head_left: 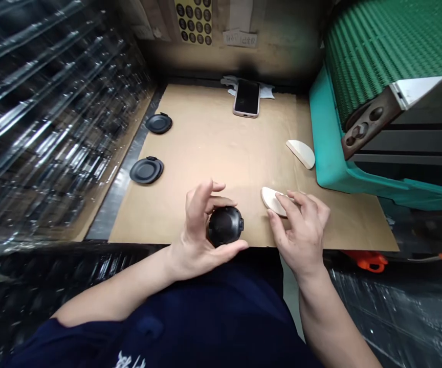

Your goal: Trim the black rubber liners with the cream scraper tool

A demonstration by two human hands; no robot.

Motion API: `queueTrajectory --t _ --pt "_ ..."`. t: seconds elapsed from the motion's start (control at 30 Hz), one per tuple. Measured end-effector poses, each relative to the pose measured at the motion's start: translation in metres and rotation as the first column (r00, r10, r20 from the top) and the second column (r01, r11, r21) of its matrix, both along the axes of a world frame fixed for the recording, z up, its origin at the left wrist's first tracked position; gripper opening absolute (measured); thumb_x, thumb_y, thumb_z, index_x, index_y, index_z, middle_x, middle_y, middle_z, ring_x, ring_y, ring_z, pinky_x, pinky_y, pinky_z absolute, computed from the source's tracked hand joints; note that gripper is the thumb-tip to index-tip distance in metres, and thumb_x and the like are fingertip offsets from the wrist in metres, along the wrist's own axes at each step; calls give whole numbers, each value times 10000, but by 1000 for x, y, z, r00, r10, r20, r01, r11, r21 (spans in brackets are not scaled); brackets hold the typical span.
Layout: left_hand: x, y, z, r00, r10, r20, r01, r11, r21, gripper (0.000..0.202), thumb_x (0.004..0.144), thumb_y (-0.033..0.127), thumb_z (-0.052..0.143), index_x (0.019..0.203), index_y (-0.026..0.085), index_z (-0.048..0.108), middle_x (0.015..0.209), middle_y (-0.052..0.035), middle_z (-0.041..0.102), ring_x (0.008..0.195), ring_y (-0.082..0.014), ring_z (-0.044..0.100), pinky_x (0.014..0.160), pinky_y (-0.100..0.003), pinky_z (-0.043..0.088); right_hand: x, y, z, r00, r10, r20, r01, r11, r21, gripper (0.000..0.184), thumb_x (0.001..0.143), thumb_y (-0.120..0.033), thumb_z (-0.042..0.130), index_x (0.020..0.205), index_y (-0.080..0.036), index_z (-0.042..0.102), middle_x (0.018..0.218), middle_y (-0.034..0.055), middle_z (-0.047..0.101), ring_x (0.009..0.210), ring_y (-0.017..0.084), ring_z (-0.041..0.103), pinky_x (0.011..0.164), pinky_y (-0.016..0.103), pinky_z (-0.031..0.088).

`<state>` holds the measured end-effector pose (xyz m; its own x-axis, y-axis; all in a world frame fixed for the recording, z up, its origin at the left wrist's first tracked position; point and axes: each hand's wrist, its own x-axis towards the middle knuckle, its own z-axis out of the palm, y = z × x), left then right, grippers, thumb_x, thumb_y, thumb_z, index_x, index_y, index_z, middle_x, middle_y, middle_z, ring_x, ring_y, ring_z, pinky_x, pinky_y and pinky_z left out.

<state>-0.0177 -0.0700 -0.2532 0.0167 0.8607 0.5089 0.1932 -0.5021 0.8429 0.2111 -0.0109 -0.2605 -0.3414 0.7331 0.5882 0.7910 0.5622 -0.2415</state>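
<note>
A round black plastic case (225,225) with a small tab on its right side rests in my left hand (201,230), the fingers and thumb curved round its edge. My right hand (301,225) pinches a white half-round pad (273,200) at the front of the cardboard sheet (213,148). Farther back on the right lies another white half-round pad (301,153), apart from both hands. Two more black round cases, one nearer (146,170) and one farther (158,123), sit flat along the sheet's left side.
A phone (247,98) lies on crumpled white tissue at the back. On the right stand a teal bin (330,158) and a green ribbed belt (390,46) with a metal bracket. Stacked clear plastic trays (52,102) rise on the left. An orange-handled tool (370,260) is below right.
</note>
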Motion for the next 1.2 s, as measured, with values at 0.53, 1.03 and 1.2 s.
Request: queueTrajectory --t 0.53,1.03,1.2 --pt "-68 2 15 754 255 -606 -408 904 -126 144 1005 276 504 1018 186 615 970 -67 662 936 -186 611 886 -365 505 8 0 -6 983 58 -176 -44 995 85 300 858 -144 758 1151 -185 706 1104 108 734 1103 318 640 983 534 531" --pt "-119 -2 19 363 492 -791 -617 763 192 591 851 529 716 1284 169 537 1232 -151 520 1185 -294 547 1061 -457 487 10 -2 -6 981 79 -180 -55 990 132 183 895 -168 730 1077 -164 709 976 84 773 1027 297 688 938 453 507" --pt "-162 22 28 308 410 -859 -725 685 67 694 769 606 762 1270 180 542 1205 -136 600 1179 -321 570 1042 -469 484 10 -2 -8 979 75 -189 -51 990 128 200 892 -170 734 1091 -175 705 977 75 777 1018 297 693 919 442 488"
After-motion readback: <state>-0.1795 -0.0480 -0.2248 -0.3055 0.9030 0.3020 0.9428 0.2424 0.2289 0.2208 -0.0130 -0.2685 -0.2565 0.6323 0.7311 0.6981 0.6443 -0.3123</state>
